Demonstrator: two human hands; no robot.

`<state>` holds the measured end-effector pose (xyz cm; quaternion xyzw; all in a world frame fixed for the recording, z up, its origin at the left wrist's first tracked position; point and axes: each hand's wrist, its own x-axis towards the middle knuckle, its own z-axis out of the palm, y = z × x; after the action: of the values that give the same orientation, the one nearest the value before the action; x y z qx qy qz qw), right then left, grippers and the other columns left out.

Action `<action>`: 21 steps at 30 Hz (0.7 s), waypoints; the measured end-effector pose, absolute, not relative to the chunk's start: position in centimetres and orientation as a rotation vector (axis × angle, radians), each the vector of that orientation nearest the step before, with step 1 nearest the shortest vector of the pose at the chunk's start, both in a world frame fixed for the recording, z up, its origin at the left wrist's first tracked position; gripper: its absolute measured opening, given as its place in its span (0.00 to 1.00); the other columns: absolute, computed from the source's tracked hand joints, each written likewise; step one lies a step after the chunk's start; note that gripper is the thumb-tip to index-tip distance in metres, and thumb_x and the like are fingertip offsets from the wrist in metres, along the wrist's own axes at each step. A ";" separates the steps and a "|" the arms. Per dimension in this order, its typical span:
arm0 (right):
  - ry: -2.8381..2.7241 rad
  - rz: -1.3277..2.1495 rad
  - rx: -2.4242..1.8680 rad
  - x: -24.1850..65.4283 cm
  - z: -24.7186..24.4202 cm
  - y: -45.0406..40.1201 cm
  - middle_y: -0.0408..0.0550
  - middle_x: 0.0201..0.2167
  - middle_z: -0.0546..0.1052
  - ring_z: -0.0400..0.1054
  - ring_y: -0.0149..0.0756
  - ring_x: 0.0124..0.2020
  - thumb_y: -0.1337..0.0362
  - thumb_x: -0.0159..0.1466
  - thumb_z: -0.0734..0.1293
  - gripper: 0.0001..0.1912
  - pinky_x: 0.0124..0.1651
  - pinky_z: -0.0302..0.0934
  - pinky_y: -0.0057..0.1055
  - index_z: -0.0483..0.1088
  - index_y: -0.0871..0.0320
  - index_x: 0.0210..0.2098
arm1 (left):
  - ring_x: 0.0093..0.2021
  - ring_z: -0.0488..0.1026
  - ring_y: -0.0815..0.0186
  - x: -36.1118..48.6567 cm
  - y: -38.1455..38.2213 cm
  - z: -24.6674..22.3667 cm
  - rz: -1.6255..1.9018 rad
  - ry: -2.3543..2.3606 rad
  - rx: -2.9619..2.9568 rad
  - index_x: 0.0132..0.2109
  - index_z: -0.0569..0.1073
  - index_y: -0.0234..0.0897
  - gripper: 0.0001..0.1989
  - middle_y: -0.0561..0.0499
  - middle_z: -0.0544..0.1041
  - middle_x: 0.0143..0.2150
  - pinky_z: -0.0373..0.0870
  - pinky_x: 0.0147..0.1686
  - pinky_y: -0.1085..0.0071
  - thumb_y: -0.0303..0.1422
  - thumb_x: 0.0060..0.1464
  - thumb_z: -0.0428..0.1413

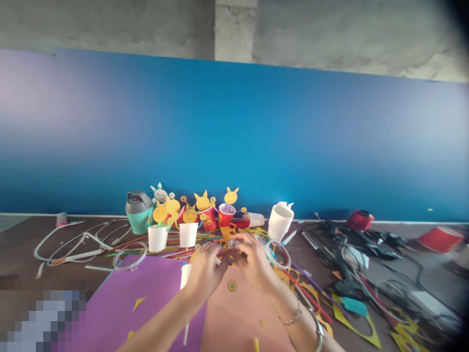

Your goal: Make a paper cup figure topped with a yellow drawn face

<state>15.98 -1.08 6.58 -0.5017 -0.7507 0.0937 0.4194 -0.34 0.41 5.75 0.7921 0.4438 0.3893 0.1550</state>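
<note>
My left hand (pixel 208 268) and my right hand (pixel 253 258) meet above the upper edge of an orange paper sheet (pixel 234 318). Both have fingertips pinched together around something small and pale, mostly hidden by the fingers and blurred. Just below them a small yellow disc (pixel 232 286) with a green mark lies on the orange sheet. A white paper cup (pixel 185 275) is partly covered by my left forearm, on a purple sheet (pixel 154 283). Behind my hands stand white cups (pixel 157 238) and red cups (pixel 226 215) bearing yellow animal-face cutouts (pixel 230 196).
A large white cup (pixel 280 222) and a green container with grey lid (pixel 139 212) stand at the back. Clear tape rings (pixel 130 255), yellow scraps (pixel 359 322) and coloured sticks surround the sheets. Black cables (pixel 381 249) and a red cup (pixel 439 239) lie right; a blue wall closes the back.
</note>
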 end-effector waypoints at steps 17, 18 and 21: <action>-1.887 0.215 -1.230 15.8 6.6 -1.2 0.48 0.44 0.75 0.66 0.42 0.47 0.74 0.59 0.65 0.10 0.49 0.58 0.40 0.75 0.55 0.29 | 0.35 0.74 0.60 -0.3 0.2 6.0 1.120 1.261 2.272 0.30 0.74 0.39 0.09 0.48 0.77 0.31 0.65 0.35 0.68 0.27 0.55 0.51; -1.889 0.214 -1.228 15.8 6.7 -1.3 0.48 0.44 0.75 0.66 0.42 0.47 0.75 0.59 0.65 0.10 0.49 0.58 0.40 0.75 0.55 0.29 | 0.35 0.74 0.60 -0.3 0.2 6.0 1.121 1.260 2.275 0.30 0.74 0.39 0.09 0.48 0.77 0.31 0.65 0.35 0.68 0.27 0.55 0.51; -1.891 0.208 -1.213 15.7 6.6 -1.3 0.48 0.43 0.75 0.66 0.41 0.47 0.76 0.58 0.65 0.10 0.48 0.58 0.39 0.74 0.56 0.28 | 0.35 0.74 0.60 -0.3 0.3 5.9 1.114 1.255 2.269 0.30 0.74 0.39 0.08 0.48 0.77 0.31 0.65 0.36 0.68 0.28 0.55 0.52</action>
<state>15.68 -1.28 6.64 -0.4859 -0.7573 0.0832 0.4284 -0.29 0.33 5.88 0.7938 0.4392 0.3896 0.1591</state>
